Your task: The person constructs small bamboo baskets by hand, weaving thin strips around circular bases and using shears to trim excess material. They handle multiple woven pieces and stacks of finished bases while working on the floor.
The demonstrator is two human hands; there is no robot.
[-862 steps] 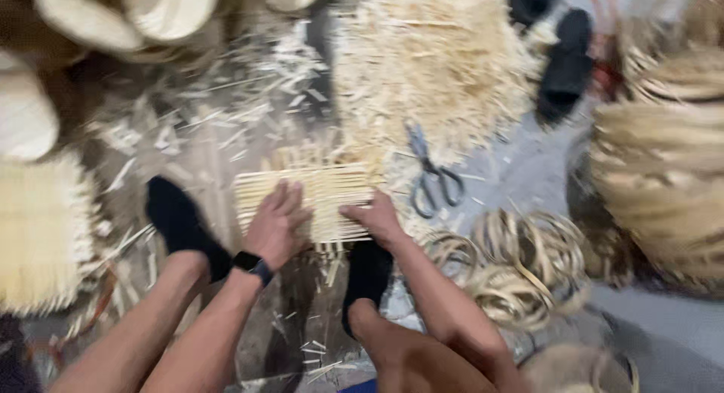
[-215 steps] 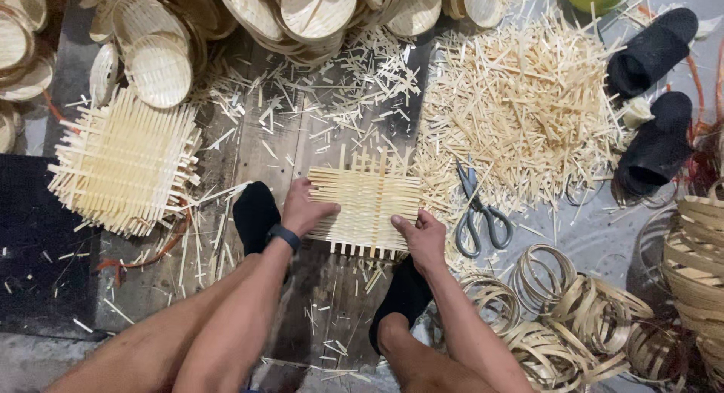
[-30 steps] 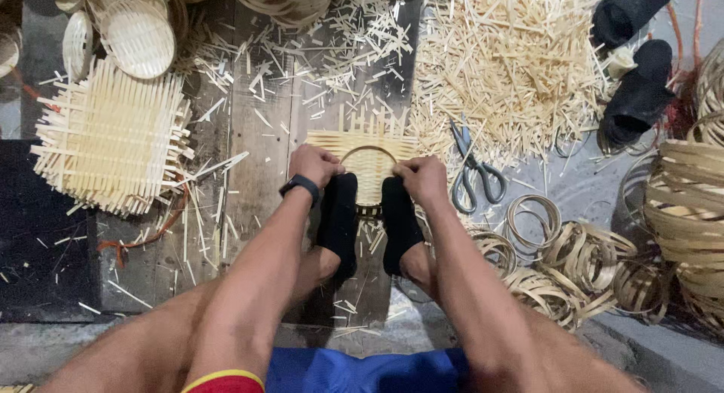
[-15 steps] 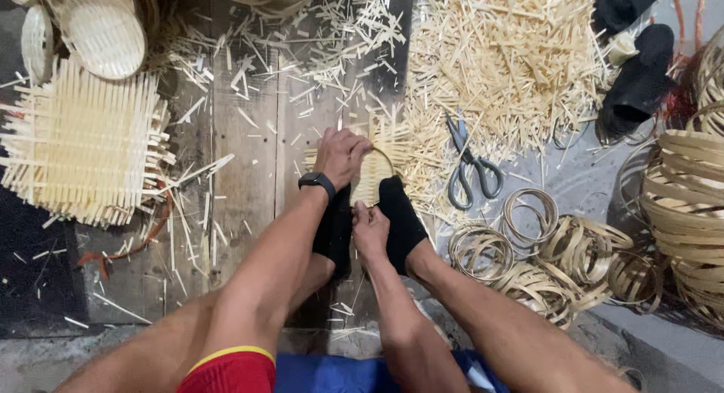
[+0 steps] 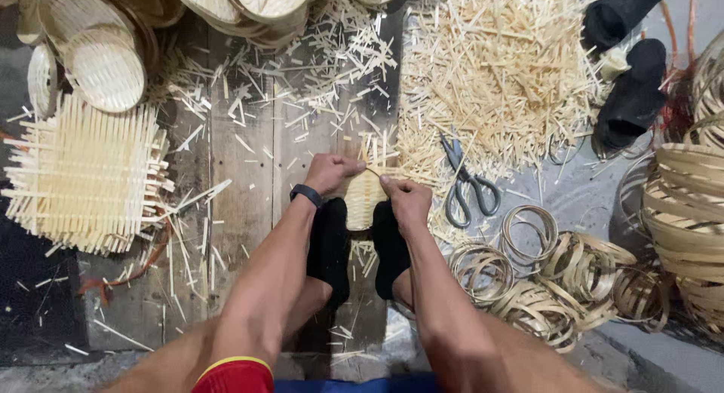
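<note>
A small woven bamboo mat (image 5: 365,199) is bent up into a bowl shape between my two feet in black socks (image 5: 330,242). My left hand (image 5: 329,172), with a black watch at the wrist, grips its left upper rim. My right hand (image 5: 406,200) pinches the right rim, and a thin bamboo ring (image 5: 371,170) runs between the two hands along the top. Loose strip ends stick up behind the mat.
Grey scissors (image 5: 466,183) lie right of my hands. A heap of bamboo offcuts (image 5: 494,69) lies behind them. Bamboo rings (image 5: 558,276) are piled at the right, flat woven mats (image 5: 87,174) at the left, finished baskets (image 5: 98,53) at the top left, black slippers (image 5: 630,99) at the top right.
The flat mat with the ring on it has been folded up between my feet. My hands moved from its sides onto the raised rim, and the view drifted slightly.
</note>
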